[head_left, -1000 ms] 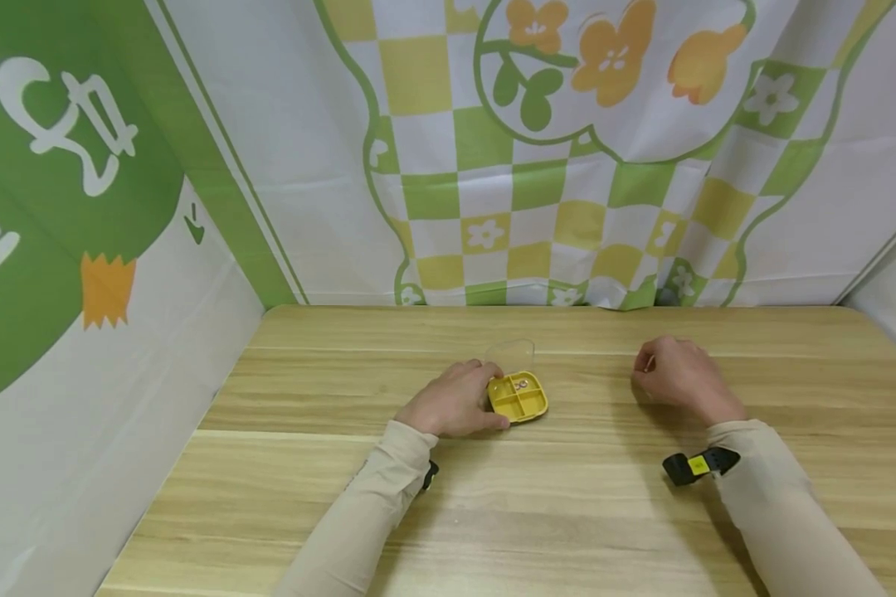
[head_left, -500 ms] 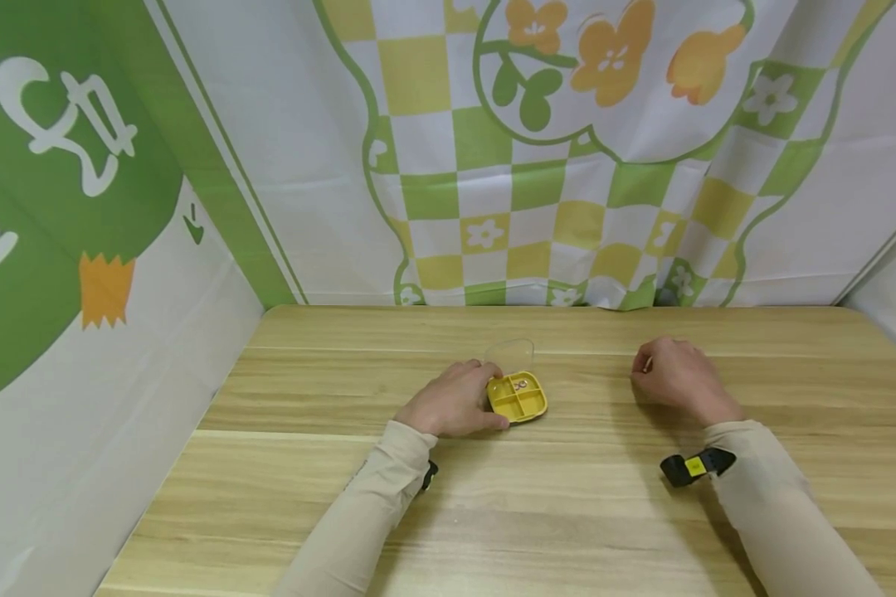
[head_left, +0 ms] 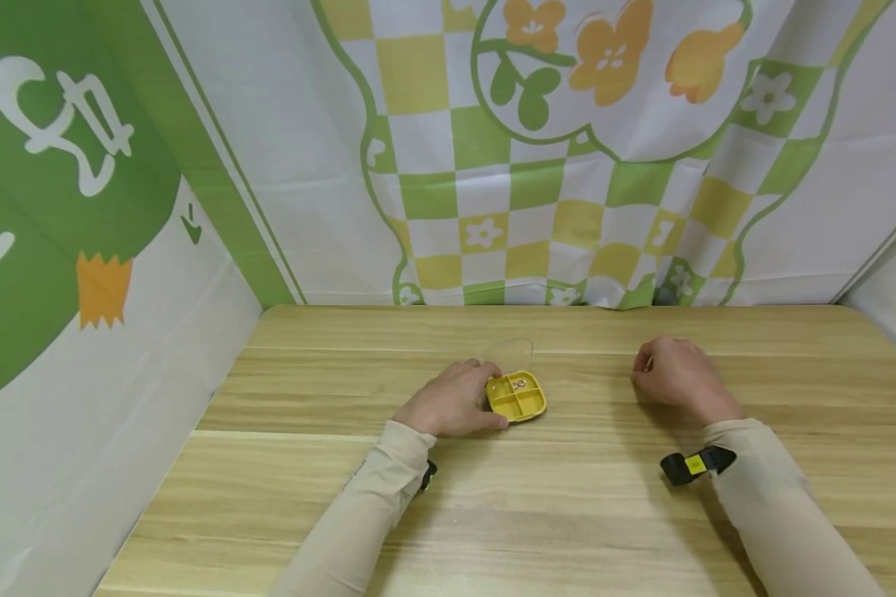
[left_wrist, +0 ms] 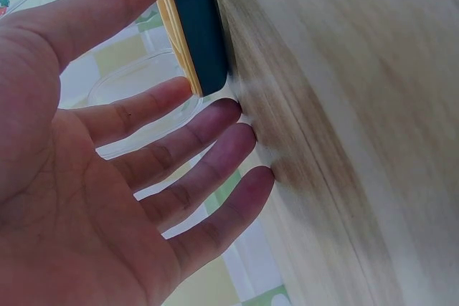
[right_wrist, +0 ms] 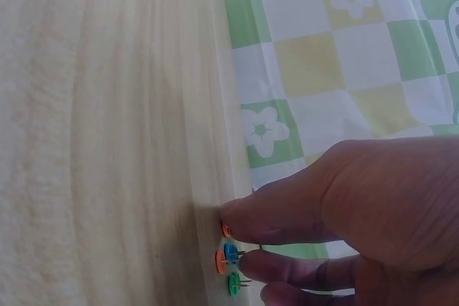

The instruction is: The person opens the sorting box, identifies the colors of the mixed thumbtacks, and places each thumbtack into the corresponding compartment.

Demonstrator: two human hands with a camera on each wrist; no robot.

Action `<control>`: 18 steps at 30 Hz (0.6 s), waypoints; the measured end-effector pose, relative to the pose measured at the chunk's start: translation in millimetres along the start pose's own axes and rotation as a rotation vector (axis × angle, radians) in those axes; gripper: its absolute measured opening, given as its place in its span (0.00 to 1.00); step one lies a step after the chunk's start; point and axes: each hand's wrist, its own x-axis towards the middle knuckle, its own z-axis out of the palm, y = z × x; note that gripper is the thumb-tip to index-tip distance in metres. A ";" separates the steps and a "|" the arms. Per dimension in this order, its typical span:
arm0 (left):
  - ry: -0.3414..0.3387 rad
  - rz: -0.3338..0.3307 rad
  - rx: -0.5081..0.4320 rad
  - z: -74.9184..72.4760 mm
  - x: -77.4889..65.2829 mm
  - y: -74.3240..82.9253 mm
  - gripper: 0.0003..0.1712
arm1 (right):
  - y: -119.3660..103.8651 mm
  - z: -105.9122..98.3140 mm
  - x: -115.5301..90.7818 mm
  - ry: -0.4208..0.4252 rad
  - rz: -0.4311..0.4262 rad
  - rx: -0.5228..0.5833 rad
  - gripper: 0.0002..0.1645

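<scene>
My left hand [head_left: 451,400] pinches the left side of a yellow four-compartment pill box [head_left: 518,404] between thumb and index finger. The box's clear lid [head_left: 511,354] is folded back, and small shiny pieces lie in its far right compartment. In the left wrist view its dark teal base [left_wrist: 197,26] shows, and the other fingers are spread beside it. My right hand [head_left: 683,377] is low over the table at the right. In its wrist view the thumb overlaps an orange thumbtack [right_wrist: 226,230], with blue [right_wrist: 231,251], second orange [right_wrist: 220,261] and green thumbtacks [right_wrist: 234,284] by the index finger. I cannot tell whether one is pinched.
The wooden table [head_left: 493,531] ends at the back against a patterned cloth [head_left: 485,191]. A green and white cloth [head_left: 119,332] borders the left side. A black strap with a device [head_left: 687,469] sits on my right wrist.
</scene>
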 end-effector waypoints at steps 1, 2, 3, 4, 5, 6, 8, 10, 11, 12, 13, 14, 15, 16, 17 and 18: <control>0.000 0.000 0.000 0.1 0.0 0.1 0.40 | 0.0 -0.2 0.0 -0.004 0.003 0.000 0.04; 0.000 0.000 0.000 0.2 0.0 0.1 0.40 | 0.0 -0.3 0.0 -0.009 0.008 0.000 0.04; -0.001 0.002 0.000 0.3 0.0 0.0 0.40 | 0.0 -0.5 0.1 -0.017 0.014 0.002 0.04; -0.001 0.002 -0.001 0.4 0.0 0.0 0.40 | 0.0 -0.6 0.2 -0.023 0.020 0.003 0.04; -0.001 0.003 -0.001 0.4 0.1 0.0 0.40 | 0.0 -0.8 0.4 -0.030 0.027 0.004 0.04; -0.001 0.004 0.000 0.5 0.2 -0.1 0.40 | 0.0 -0.9 0.5 -0.038 0.032 0.006 0.04; -0.001 0.007 0.002 0.5 0.4 -0.2 0.40 | 0.0 -1.2 0.6 -0.047 0.037 0.008 0.04; 0.000 0.007 0.004 0.5 0.6 -0.3 0.40 | -0.1 -1.3 0.8 -0.049 0.034 0.007 0.04; 0.000 0.006 0.005 0.5 0.7 -0.3 0.40 | -0.2 -1.3 0.8 -0.049 0.030 0.007 0.04; 0.001 0.005 0.005 0.4 0.6 -0.4 0.40 | -0.2 -1.2 0.8 -0.048 0.025 0.006 0.04; 0.001 0.004 0.005 0.4 0.5 -0.5 0.40 | -0.4 -1.2 0.8 -0.047 0.023 0.005 0.04; 0.000 0.004 0.005 0.4 0.5 -0.4 0.40 | -0.4 -1.2 0.7 -0.047 0.020 0.006 0.04; 0.000 0.003 0.005 0.4 0.4 -0.4 0.40 | -0.5 -1.2 0.5 -0.047 0.019 0.007 0.05; 0.000 0.002 0.004 0.4 0.3 -0.3 0.40 | -0.5 -1.3 0.4 -0.047 0.018 0.008 0.05; 0.000 0.002 0.003 0.3 0.3 -0.2 0.40 | -0.5 -1.2 0.2 -0.047 0.019 0.009 0.05; 0.000 0.003 0.001 0.1 0.1 -0.1 0.40 | -0.5 -1.1 0.1 -0.046 0.019 0.010 0.05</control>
